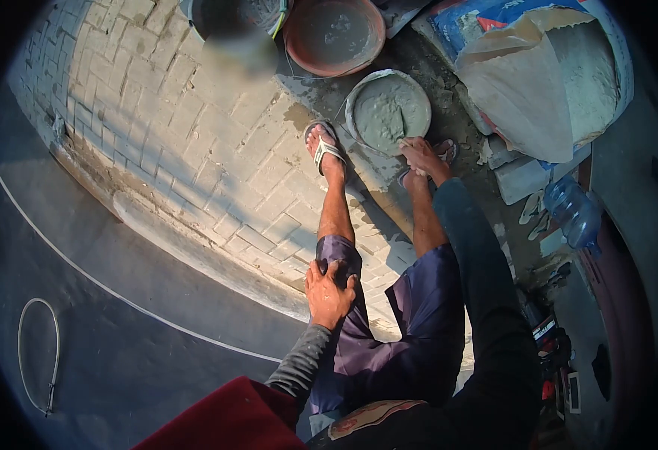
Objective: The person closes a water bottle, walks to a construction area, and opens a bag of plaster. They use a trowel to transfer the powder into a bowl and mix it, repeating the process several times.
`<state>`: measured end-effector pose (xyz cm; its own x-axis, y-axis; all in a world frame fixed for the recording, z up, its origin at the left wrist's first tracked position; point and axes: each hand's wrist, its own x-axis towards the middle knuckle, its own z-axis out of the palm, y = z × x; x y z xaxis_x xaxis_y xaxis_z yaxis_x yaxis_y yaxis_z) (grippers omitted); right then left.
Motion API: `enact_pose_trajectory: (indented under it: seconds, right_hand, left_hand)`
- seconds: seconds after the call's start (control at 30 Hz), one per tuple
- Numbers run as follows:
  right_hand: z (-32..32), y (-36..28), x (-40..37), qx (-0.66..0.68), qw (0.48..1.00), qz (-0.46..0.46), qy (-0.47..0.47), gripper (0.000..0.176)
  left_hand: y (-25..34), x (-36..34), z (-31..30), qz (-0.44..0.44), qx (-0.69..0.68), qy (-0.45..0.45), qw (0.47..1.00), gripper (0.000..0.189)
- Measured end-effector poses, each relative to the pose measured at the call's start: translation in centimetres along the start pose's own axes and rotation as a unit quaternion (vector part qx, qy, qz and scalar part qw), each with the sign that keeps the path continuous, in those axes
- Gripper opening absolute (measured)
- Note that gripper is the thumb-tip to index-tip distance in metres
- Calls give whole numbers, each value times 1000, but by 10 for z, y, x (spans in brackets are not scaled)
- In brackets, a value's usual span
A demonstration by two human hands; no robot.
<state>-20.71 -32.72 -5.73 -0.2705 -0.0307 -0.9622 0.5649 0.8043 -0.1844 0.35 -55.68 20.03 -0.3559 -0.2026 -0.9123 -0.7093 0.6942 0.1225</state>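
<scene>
My right hand (421, 157) is closed at the near rim of a round bucket of wet grey cement (381, 105). A narrow cement-coated blade, apparently a trowel (396, 124), reaches from the fist into the mix; its handle is hidden by my fingers. My left hand (329, 295) rests on my left knee, fingers spread and bent over the trouser cloth, holding nothing.
A reddish basin of grey liquid (336, 37) and a dark bucket (220, 16) stand beyond. At the right are a torn bag of grey powder (527, 90), a clear blue plastic bottle (572, 214) and sandals (531, 208). A cable loop (57, 337) lies left of the paving (186, 142).
</scene>
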Motion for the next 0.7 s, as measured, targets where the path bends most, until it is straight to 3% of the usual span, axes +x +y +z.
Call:
enact_pose_trajectory:
  seconds: [0.1, 0.17, 0.2, 0.27, 0.4, 0.47, 0.53, 0.6, 0.7]
  right_hand:
    - [15, 2, -3, 68, 996, 49, -36, 52]
    - [30, 31, 10, -49, 979, -144, 132, 56]
    - [29, 36, 2, -50, 979, -145, 134, 56]
    - [12, 11, -58, -220, 929, -164, 247, 53]
    - [-21, -6, -64, -332, 893, -187, 238, 49]
    - [-28, -11, -25, -405, 857, -199, 249, 47]
    - [-29, 4, 11, -404, 869, -185, 217, 47]
    - [-16, 37, 40, -349, 864, -281, 228, 48]
    - [19, 60, 61, -240, 897, -225, 294, 49]
  left_hand:
    - [0, -1, -2, -5, -6, -10, 1000, 51]
    - [2, -1, -2, 0, -5, 1, 1000, 51]
    - [2, 0, -2, 1, -6, 2, 1000, 51]
    - [1, 0, 0, -5, -11, -9, 1000, 51]
    - [0, 2, 3, -6, -5, -10, 1000, 52]
    - [-5, -1, 10, 47, 23, 81, 995, 42]
    - [-6, 0, 12, 43, 25, 76, 996, 42]
    - [-7, -1, 12, 37, 28, 73, 996, 43]
    - [-7, -1, 12, 36, 18, 65, 997, 44]
